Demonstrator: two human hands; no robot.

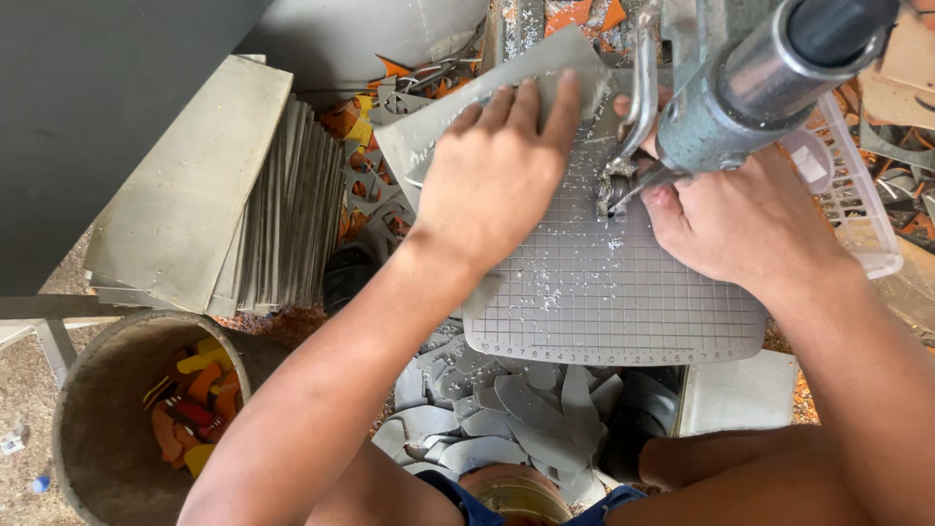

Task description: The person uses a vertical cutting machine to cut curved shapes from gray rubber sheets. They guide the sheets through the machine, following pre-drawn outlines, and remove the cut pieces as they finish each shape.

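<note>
Your left hand (pixel 497 175) lies flat, fingers spread, pressing a grey sheet (pixel 506 83) onto the gridded machine table (pixel 604 292). Your right hand (pixel 740 219) rests at the sheet's other side, fingertips beside the cutting head (pixel 618 180); you cannot tell how firmly it grips, because the machine's grey metal arm (pixel 740 88) covers the fingers. A stack of grey sheets (pixel 224 195) leans well to the left. Cut grey shapes (pixel 506 414) are piled below the table's near edge. A round bucket (pixel 97 409) holding orange and yellow scraps sits at lower left. A white plastic basket (pixel 857 195) stands just beside your right wrist.
</note>
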